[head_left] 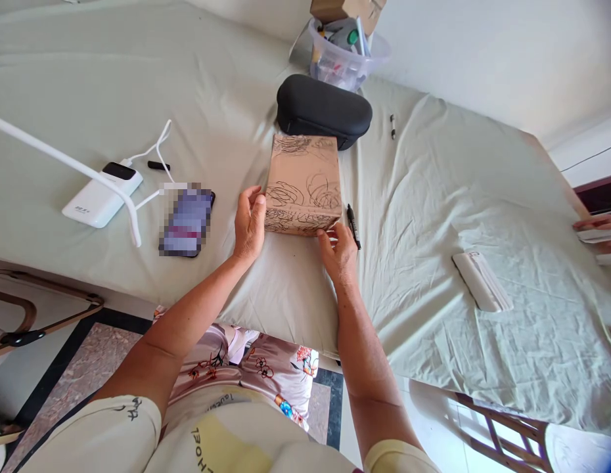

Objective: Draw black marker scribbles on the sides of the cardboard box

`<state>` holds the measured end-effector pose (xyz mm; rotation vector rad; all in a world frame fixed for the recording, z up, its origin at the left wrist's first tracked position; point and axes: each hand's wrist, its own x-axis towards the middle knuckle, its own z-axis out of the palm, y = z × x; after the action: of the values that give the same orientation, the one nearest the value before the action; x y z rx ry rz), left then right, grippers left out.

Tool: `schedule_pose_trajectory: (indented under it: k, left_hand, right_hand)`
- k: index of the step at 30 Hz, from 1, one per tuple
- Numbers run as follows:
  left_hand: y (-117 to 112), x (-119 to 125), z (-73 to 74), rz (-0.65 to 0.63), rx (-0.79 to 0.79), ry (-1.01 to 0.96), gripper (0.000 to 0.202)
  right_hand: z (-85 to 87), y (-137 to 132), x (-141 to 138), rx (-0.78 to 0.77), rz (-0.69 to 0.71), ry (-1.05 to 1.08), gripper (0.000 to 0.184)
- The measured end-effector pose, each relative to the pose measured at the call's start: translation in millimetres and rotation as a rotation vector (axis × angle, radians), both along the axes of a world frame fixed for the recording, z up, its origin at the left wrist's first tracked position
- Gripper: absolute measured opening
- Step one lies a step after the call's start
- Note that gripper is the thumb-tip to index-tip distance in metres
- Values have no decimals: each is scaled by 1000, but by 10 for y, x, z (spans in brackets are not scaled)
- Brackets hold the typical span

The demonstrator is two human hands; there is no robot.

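A brown cardboard box (305, 174) covered in black scribbles sits on the cloth-covered table in front of me. My left hand (249, 222) presses against its left side, thumb up along the edge. At the near right corner, the fingers of my right hand (339, 249) grip the box low on its front face. A black marker (353, 226) lies just right of the box, close to my right hand. Directly behind the box is a black zippered case (324, 108). What my fingers do under the box is partly hidden.
To the left lie a white power bank (101, 197) with a cable, a small black cap-like piece (158, 165) and a phone (190, 223). A clear plastic tub (345, 62) of items stands behind the case. A pen (393, 127) and a tissue pack (481, 282) lie rightward.
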<state>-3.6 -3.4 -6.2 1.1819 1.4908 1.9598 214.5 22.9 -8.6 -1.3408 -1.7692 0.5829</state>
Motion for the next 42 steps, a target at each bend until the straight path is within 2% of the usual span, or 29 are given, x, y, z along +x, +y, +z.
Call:
schedule_pose_trajectory:
  k: [3, 7, 10, 14, 17, 20, 22, 25, 32, 36, 38, 42]
  left_hand:
    - [-23, 11, 38, -16, 32, 81, 60]
    - [-6, -24, 26, 60, 13, 146, 59]
    - [-1, -40, 18, 108, 9, 157, 53]
    - [-38, -4, 34, 136, 22, 190, 45]
    - [-77, 37, 44, 103, 36, 259, 42]
    - [-109, 58, 60, 47, 53, 337, 44]
    - [-125, 55, 82, 22, 91, 362, 49]
    - [-137, 37, 120, 5, 147, 364, 52]
    - [-125, 6, 142, 47, 122, 274, 50]
    - [-101, -12, 118, 80, 78, 235, 59]
    - [-68, -23, 80, 64, 18, 126, 67]
    - [27, -36, -28, -17, -138, -221, 81]
  right_hand:
    - [42, -15, -4, -5, 71, -116, 48]
    - [109, -52, -28, 23, 172, -123, 63]
    - [126, -67, -35, 33, 207, -114, 66]
    - [82, -56, -17, 98, 137, 1, 67]
    - [47, -38, 14, 227, 73, 120, 80]
    - [44, -30, 35, 317, 52, 119, 69]
    - [52, -34, 33, 328, 41, 94, 56]
    - [61, -50, 9, 342, 30, 117, 48]
    - [35, -58, -18, 328, 28, 127, 45]
    - [-14, -29, -12, 325, 21, 155, 48]
    - [-39, -13, -16, 322, 10, 184, 49]
    - [-74, 10, -33, 257, -5, 313, 51]
